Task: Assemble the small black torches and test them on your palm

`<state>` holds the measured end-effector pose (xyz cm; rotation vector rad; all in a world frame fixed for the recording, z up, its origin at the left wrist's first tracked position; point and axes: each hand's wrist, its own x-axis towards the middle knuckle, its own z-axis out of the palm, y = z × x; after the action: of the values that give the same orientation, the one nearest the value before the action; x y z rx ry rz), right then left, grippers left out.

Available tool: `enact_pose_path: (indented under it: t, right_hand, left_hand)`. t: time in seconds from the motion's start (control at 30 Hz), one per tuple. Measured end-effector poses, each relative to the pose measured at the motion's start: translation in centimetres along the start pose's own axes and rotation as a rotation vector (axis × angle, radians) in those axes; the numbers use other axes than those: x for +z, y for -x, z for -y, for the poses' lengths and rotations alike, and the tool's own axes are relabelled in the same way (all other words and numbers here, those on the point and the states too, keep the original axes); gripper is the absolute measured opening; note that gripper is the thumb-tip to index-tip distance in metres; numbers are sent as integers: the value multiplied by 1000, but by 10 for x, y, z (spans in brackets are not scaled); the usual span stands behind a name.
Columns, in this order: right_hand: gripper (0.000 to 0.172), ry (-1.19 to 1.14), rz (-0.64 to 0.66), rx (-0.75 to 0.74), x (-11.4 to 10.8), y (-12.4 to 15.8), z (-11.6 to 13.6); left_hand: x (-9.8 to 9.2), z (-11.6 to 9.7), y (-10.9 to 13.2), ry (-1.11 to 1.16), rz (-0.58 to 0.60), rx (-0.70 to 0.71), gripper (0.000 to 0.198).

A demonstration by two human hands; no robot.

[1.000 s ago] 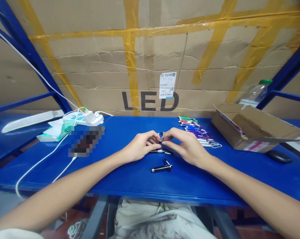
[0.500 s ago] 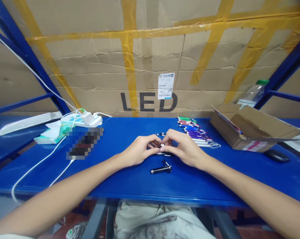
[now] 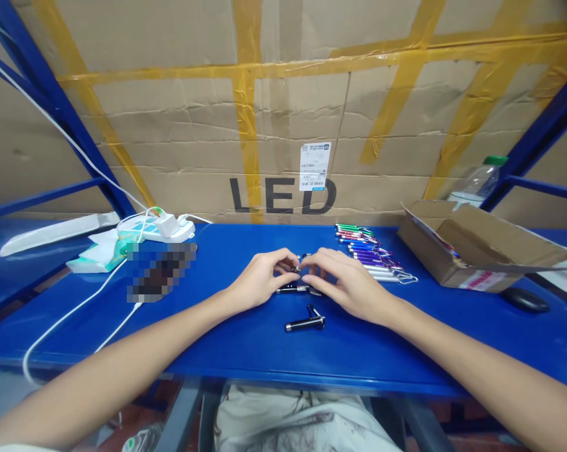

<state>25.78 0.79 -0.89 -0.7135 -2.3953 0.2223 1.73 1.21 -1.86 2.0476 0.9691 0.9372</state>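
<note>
My left hand [image 3: 263,277] and my right hand [image 3: 344,279] meet fingertip to fingertip over the middle of the blue table [image 3: 245,339]. Both pinch a small dark part [image 3: 300,266] between them, too small to name. Just under the fingers lies a black pen-shaped torch [image 3: 293,289]. A second black torch [image 3: 306,322] with a clip lies closer to me. A row of coloured torches [image 3: 370,254] lies right of my right hand.
An open cardboard box [image 3: 471,246] sits at the right, a plastic bottle [image 3: 476,182] behind it and a black mouse [image 3: 521,299] beside it. At the left are a white power strip [image 3: 163,226], a tissue pack [image 3: 99,254] and a white cable [image 3: 71,311]. A big cardboard wall [image 3: 283,107] backs the table.
My hands stay together over the same spot, with only small shifts of the fingers. The torches on the table have not moved.
</note>
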Motion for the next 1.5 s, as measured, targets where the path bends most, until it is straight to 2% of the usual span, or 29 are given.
enact_pose_path:
  t: [0.37,0.53,0.67,0.8,0.93,1.03,1.13,1.23,1.33,1.4,1.5]
  right_hand:
    - [24,60,32,3,0,2,1]
    - [35,7,3,48,1,1,1]
    - [27,70,74,27,2,0,2]
    - [38,60,46,48,2,1,2]
    - [34,73,111,61,2,1,1]
    - [38,54,74,122,4,0,-3]
    - [43,134,67,149,11,-4,-8]
    - [55,166,172,111,18,-5,-15]
    - [64,149,269,61,23,-4,-22]
    - [64,168,272,36,23,-3,-24]
    - [54,219,219,13,16,-3,-23]
  left_hand:
    - [0,4,-1,27,-25,-35,15]
    - [0,7,-2,23,-54,-52,17]
    - [0,7,-3,18,-52,-64,18]
    - [1,8,-3,16,-63,-74,19]
    - [0,9,-3,22,-67,-96,20]
    - [-1,12,-4,-1,-122,-121,20]
    - [-3,19,-6,-5,-228,-153,20]
    - [-4,26,-9,2,-316,-183,19]
    - [-3,28,-9,-2,-328,-198,18]
    - [-3,27,-9,-17,-307,-188,17]
    - [-2,25,-8,-51,-277,-175,16]
